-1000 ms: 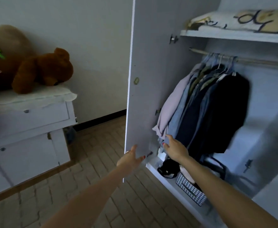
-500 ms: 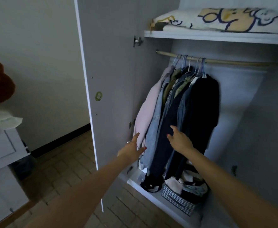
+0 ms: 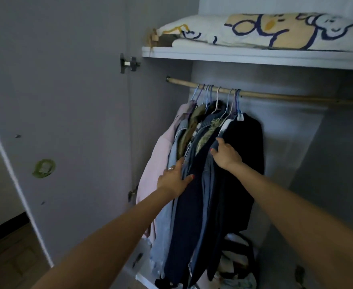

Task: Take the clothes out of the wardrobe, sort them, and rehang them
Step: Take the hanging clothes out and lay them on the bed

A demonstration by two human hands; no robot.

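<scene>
Now both hands [image 3: 174, 180] [image 3: 226, 154] on hung clothes [image 3: 194, 201], grip prob loose.

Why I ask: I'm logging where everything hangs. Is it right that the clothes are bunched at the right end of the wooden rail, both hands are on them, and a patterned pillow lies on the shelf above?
Not quite. The head view shows the clothes bunched toward the left end of the wooden rail, not the right. Left hand and right hand are on them, and the patterned pillow lies on the shelf above.
</scene>
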